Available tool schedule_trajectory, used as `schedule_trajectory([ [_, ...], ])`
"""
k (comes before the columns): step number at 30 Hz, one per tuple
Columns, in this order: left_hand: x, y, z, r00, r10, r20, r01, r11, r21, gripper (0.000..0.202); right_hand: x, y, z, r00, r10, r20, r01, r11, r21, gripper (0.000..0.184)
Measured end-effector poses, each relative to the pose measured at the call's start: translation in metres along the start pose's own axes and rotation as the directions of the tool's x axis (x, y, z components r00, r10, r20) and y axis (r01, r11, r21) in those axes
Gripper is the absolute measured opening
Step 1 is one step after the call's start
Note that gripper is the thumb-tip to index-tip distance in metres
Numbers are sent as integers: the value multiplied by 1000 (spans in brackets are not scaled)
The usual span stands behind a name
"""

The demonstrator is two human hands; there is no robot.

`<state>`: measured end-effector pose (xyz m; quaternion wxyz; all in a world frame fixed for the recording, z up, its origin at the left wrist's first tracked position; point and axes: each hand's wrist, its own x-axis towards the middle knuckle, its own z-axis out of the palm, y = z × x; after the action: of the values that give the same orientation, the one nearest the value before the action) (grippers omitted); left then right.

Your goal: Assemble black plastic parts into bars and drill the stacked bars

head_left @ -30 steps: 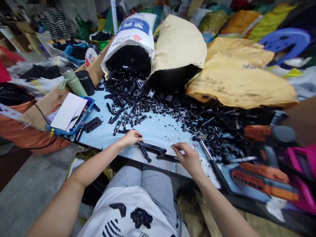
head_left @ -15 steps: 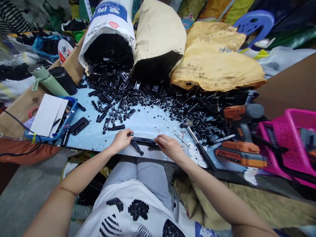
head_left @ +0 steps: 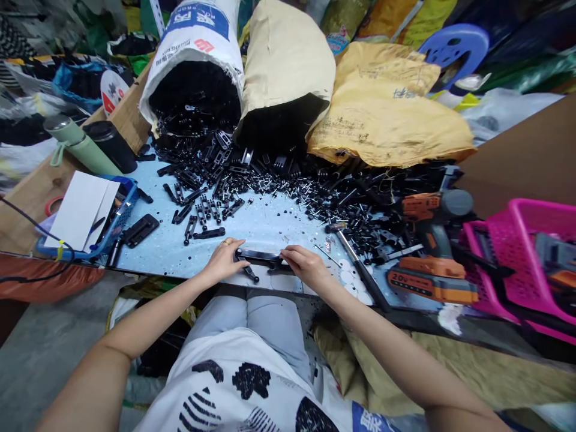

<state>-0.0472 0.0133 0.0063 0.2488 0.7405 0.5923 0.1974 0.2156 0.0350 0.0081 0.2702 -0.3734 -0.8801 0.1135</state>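
Note:
A long, flat black bar point(head_left: 260, 256) spans the gap between my two hands, just above the front edge of the blue work surface point(head_left: 180, 262). My left hand point(head_left: 225, 259) has thumb and fingers closed about its left end. At its right end, my right hand point(head_left: 306, 264) pinches it with the fingertips. Beneath the bar lies a small black arm piece point(head_left: 250, 274) with a round end, partly hidden. Several similar black jointed pieces point(head_left: 209, 233) lie just beyond my left hand.
Beyond the hands spreads a heap of black parts and silver pins point(head_left: 270, 183), spilling from a white sack point(head_left: 193, 72). At right are a hammer point(head_left: 360, 264), an orange cordless drill point(head_left: 434, 270) and a pink basket point(head_left: 540, 252). A blue basket point(head_left: 128, 210) with papers stands left.
My left hand's fingers have shifted from a fingertip pinch to a wider hold round the bar's left end. The bar's top face now shows more shine. My right hand keeps its pinch.

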Motion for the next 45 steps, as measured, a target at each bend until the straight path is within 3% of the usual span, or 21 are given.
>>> schedule_trajectory([
  [3, -1, 19, 12, 969, 243, -54, -231, 959, 164, 45, -11, 8, 11, 996, -24, -87, 28, 998, 49, 20],
  [6, 7, 40, 29, 917, 380, 123, -399, 875, 275, 52, -19, 11, 18, 988, -48, -149, 60, 995, 78, 24],
  [10, 21, 48, 46, 893, 370, 257, -435, 854, 285, 57, -23, 15, 24, 979, -89, -182, 104, 992, 71, 27],
  [14, 22, 43, 53, 915, 341, 214, -394, 868, 301, 49, -26, 23, 26, 965, -232, -123, 237, 971, 23, 27],
  [17, 20, 42, 53, 935, 311, 168, -349, 885, 307, 44, -32, 30, 28, 973, -208, -101, 206, 978, -27, 37],
  [20, 20, 43, 51, 903, 374, 210, -422, 861, 284, 45, -37, 38, 28, 957, -291, 4, 291, 956, -25, 46],
  [23, 20, 45, 47, 884, 401, 240, -460, 840, 289, 49, -34, 45, 23, 922, -362, 136, 367, 930, -19, 43],
  [27, 17, 46, 45, 886, 411, 214, -462, 814, 352, 54, -29, 50, 15, 916, -297, 270, 345, 926, -151, 48],
  [31, 16, 34, 41, 865, 466, 187, -495, 734, 465, 45, -28, 40, 4, 971, -174, 165, 222, 908, -354, 46],
  [34, 14, 30, 24, 848, 521, 96, -507, 745, 433, 50, -18, 20, -21, 962, -252, 110, 273, 920, -280, 50],
  [37, -4, 48, -2, 746, 661, -85, -643, 747, 169, 57, -8, -12, -51, 925, -366, 101, 359, 930, 86, 53],
  [39, -22, 72, -16, 686, 701, -193, -725, 679, -110, 60, -8, -37, -57, 897, -436, 73, 369, 830, 418, 54],
  [41, -39, 97, -18, 665, 682, -303, -745, 582, -325, 62, -13, -60, -43, 890, -455, 20, 338, 689, 640, 54],
  [42, -44, 107, -15, 669, 639, -380, -743, 554, -376, 63, -16, -69, -29, 916, -401, -23, 309, 668, 677, 54],
  [44, -47, 115, -2, 672, 533, -515, -735, 562, -378, 66, -16, -79, 7, 981, -101, -165, 184, 748, 638, 52],
  [45, -43, 113, 7, 668, 502, -549, -728, 594, -343, 69, -12, -78, 24, 960, 95, -265, 87, 795, 601, 51],
])
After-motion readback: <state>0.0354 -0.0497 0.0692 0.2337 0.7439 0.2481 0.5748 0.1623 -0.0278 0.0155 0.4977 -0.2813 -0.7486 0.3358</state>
